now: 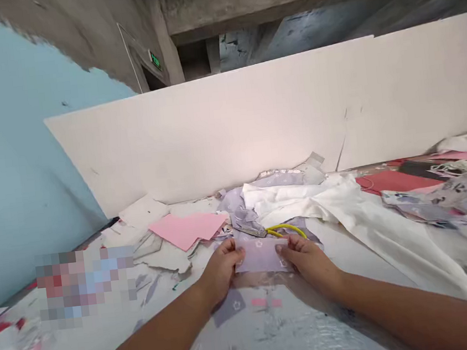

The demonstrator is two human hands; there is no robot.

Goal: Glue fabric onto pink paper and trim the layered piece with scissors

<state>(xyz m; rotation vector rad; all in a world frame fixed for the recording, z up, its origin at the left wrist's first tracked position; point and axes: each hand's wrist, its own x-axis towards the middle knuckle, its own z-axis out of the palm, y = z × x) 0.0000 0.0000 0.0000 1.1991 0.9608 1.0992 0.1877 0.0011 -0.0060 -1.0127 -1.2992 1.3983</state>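
Between my two hands a small rectangular piece of lilac fabric (261,256) with white flower prints is held out flat above the table. My left hand (225,266) pinches its left edge between thumb and fingers. At the right edge, my right hand (306,255) pinches it the same way. Just behind the piece lie scissors with yellow handles (283,229), their blades pointing left. Another lilac scrap (230,309) with a flower print rests on the table near my left wrist. Two small pink strips (266,303) are stuck or lying close by.
White cloth (327,195) is bunched behind the scissors and trails right. Pink paper or cloth (189,228) lies on pale torn scraps at left. Red material (396,181) and patterned scraps (448,199) pile up at right. A tall white board (233,130) stands along the back.
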